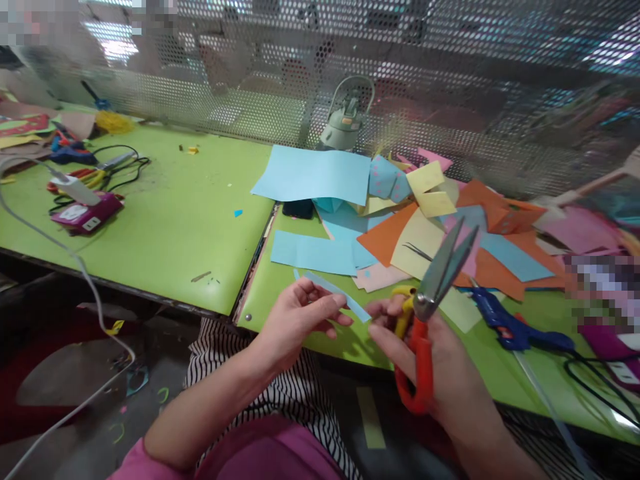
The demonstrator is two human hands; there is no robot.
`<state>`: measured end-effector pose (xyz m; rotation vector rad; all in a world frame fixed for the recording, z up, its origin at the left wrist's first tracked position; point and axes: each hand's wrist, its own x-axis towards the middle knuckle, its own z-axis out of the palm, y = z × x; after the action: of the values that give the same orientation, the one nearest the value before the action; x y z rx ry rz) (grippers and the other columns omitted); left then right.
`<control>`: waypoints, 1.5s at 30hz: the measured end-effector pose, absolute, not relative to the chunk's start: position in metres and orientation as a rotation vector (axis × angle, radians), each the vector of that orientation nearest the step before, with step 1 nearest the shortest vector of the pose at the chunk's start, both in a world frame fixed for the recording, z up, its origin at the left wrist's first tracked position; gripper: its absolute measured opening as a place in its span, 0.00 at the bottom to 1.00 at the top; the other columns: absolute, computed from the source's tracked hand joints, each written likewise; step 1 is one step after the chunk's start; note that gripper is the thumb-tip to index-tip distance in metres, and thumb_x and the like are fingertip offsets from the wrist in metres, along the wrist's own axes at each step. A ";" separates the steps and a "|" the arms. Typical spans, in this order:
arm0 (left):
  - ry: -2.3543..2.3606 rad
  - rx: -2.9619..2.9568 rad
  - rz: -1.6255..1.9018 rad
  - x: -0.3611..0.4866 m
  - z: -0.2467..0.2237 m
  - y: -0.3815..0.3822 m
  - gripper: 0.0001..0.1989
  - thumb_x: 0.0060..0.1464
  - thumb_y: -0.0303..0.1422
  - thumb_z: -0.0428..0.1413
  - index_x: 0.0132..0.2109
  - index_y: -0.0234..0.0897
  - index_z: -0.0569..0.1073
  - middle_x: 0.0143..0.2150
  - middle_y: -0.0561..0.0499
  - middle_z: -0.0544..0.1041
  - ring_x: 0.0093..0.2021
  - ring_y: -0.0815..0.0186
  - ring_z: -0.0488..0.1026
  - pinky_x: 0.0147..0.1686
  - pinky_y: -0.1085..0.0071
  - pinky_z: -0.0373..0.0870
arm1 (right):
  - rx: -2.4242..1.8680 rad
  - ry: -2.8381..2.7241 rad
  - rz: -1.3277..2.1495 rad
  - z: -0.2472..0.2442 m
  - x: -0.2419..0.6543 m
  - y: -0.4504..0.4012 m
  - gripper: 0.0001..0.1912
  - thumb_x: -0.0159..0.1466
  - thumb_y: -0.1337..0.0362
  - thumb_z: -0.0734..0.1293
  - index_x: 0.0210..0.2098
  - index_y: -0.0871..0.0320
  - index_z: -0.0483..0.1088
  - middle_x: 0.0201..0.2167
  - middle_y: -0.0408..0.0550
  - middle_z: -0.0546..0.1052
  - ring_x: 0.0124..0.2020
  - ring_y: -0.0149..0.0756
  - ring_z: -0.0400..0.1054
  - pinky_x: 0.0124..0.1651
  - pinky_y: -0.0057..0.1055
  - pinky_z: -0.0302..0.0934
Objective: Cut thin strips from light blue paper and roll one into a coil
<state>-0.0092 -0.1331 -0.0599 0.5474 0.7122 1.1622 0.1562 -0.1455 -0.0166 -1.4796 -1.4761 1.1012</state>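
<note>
A narrow strip of light-blue paper (358, 308) is pinched between the thumb and fingers of my left hand (300, 317), above the table's front edge. My right hand (443, 363) is closed around a pair of scissors (421, 347) with one red and one yellow handle. The blades point up and away, slightly parted. Beside the strip's far end are my right thumb and fingertip; whether they touch it I cannot tell. Just beyond my hands lies a wider light-blue paper piece (315, 252), flat on the green table.
Coloured paper (390, 233) is heaped at the middle and right, with tweezers (417, 251) on it. A blue glue gun (515, 323) with its cord lies right. At the back stands a grey-green bottle (343, 127) before a perforated metal screen (200, 80). A purple power block (87, 212) sits left.
</note>
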 end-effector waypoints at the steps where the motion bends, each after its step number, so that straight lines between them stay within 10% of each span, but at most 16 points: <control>1: 0.708 0.555 1.157 -0.009 -0.061 -0.135 0.12 0.47 0.33 0.68 0.34 0.32 0.72 0.27 0.53 0.76 0.27 0.71 0.78 0.21 0.82 0.68 | -1.451 -1.494 1.076 -0.015 0.153 -0.143 0.17 0.53 0.53 0.72 0.30 0.51 0.60 0.31 0.43 0.73 0.30 0.34 0.69 0.36 0.33 0.70; 27: 0.719 0.722 1.275 -0.037 -0.067 -0.143 0.12 0.54 0.36 0.61 0.45 0.37 0.79 0.41 0.47 0.81 0.38 0.67 0.78 0.37 0.74 0.72 | -1.491 -1.605 1.122 -0.018 0.149 -0.143 0.11 0.55 0.59 0.71 0.30 0.52 0.63 0.25 0.38 0.71 0.25 0.31 0.67 0.30 0.28 0.66; 36: 0.801 1.157 0.639 -0.058 -0.050 -0.140 0.08 0.50 0.36 0.65 0.34 0.35 0.81 0.26 0.53 0.77 0.25 0.72 0.68 0.26 0.76 0.61 | -1.548 -1.859 1.439 -0.008 0.163 -0.144 0.07 0.60 0.62 0.68 0.32 0.54 0.65 0.27 0.38 0.71 0.26 0.28 0.65 0.28 0.24 0.60; 45: 0.681 0.848 0.745 -0.036 -0.056 -0.144 0.15 0.44 0.40 0.69 0.30 0.34 0.75 0.23 0.56 0.73 0.22 0.75 0.67 0.26 0.77 0.63 | -1.541 -1.623 1.365 -0.008 0.158 -0.149 0.17 0.52 0.57 0.74 0.36 0.52 0.66 0.28 0.38 0.71 0.26 0.30 0.66 0.27 0.25 0.63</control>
<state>-0.0361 -0.1437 -0.0557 0.8483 0.6812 0.7449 0.1578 -0.1490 -0.0081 -1.5408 -1.6231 1.3646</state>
